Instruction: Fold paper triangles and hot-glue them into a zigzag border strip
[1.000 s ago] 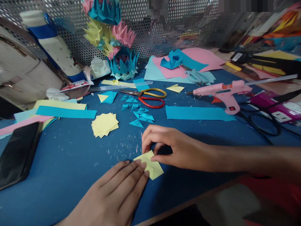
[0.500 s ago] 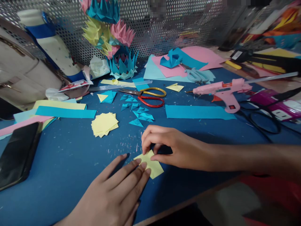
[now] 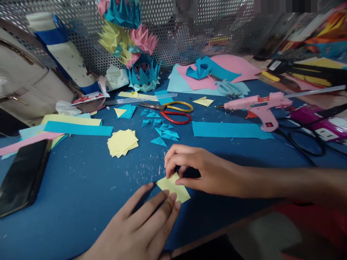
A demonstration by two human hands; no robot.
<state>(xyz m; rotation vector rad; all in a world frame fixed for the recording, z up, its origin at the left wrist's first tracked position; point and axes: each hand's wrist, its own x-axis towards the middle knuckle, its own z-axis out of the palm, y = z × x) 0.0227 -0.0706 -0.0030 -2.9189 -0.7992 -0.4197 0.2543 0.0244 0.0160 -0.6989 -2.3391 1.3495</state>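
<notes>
A small yellow paper square (image 3: 173, 186) lies on the blue tabletop in front of me. My left hand (image 3: 143, 220) is spread with its fingers stretched out, and its fingertips rest along the paper's near left edge. From the right, my right hand (image 3: 196, 168) bends its fingers and thumb down onto the paper's far corner, pinching there. Just beyond my hands are several small folded blue paper triangles (image 3: 164, 131). To their left sits a fanned stack of yellow paper squares (image 3: 123, 143).
Scissors (image 3: 176, 111) with red and yellow handles lie behind the triangles. A pink glue gun (image 3: 257, 104) and its cord are at the right. Paper strips (image 3: 78, 128) and a phone (image 3: 23, 175) lie left; folded paper flowers (image 3: 142, 74) and a bottle (image 3: 63, 54) stand behind.
My left hand has slid a little right and toward me, uncovering more of the yellow paper. My right hand keeps its pose at the paper's corner. The view has shifted slightly.
</notes>
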